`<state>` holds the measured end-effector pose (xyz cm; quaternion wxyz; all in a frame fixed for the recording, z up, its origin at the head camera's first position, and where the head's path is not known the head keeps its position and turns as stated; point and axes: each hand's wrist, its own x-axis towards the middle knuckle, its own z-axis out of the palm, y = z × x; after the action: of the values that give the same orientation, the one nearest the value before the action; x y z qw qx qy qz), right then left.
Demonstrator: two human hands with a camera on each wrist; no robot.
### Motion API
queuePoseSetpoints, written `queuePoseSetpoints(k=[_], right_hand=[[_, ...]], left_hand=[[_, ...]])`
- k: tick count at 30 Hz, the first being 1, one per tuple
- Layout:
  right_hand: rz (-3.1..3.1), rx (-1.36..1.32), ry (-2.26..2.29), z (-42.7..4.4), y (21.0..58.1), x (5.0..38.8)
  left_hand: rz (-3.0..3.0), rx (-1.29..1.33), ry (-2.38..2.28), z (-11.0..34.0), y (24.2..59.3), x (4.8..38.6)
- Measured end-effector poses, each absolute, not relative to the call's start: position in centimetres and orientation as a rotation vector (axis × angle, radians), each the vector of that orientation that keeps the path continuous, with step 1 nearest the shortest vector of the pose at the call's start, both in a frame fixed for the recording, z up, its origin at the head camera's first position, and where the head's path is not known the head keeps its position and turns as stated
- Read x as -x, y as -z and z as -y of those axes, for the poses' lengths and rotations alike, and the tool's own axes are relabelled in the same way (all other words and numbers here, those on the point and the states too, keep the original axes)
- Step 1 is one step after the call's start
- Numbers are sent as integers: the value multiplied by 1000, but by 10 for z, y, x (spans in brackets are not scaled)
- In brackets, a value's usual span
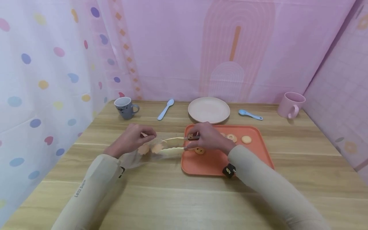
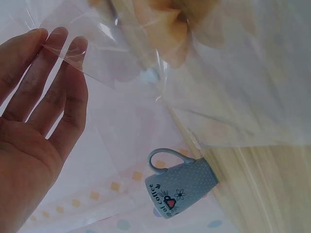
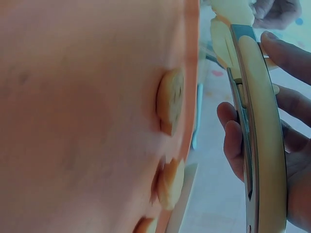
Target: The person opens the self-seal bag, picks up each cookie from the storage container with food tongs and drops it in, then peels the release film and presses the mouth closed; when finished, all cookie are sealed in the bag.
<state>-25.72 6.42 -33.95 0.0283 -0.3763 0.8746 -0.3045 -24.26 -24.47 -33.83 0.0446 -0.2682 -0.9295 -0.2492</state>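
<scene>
My left hand (image 1: 133, 140) pinches the edge of a clear plastic bag (image 2: 228, 116) between thumb and fingertips, over the table left of the tray. Pale cookies (image 1: 143, 149) show through the plastic. My right hand (image 1: 208, 137) grips a pair of tongs (image 3: 265, 121) above the left edge of the orange tray (image 1: 210, 166). The cream-coloured tong tips point left to the bag, with a cookie (image 1: 157, 147) at their ends; whether they squeeze it I cannot tell. On the tray lie several cookies, among them a round plain one (image 1: 246, 139) and one with dark holes (image 1: 199, 150).
Along the back of the table stand a blue-grey mug (image 1: 125, 110), a blue spoon (image 1: 166, 109), a pale plate (image 1: 209, 109), a blue measuring spoon (image 1: 250, 114) and a pink mug (image 1: 291, 105). Curtains close off the back and sides.
</scene>
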Motion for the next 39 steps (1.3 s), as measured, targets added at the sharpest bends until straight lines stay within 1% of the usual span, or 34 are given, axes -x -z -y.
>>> queuePoseSetpoints(k=[9,16,25,31,39], right_hand=[[-2721,1051,931,-50,337,258],[-2689,997,945,-29,340,261],[-2768,1061,813,-13,339,262],[-2772,1074,816,-8,340,263],[-2785,1014,803,-7,341,262]], left_hand=[[2811,842,781,243,338,244],[2830,807,764,250,336,242],[2833,809,758,247,334,245],[2836,804,754,253,334,246],[2820,841,751,251,334,248]])
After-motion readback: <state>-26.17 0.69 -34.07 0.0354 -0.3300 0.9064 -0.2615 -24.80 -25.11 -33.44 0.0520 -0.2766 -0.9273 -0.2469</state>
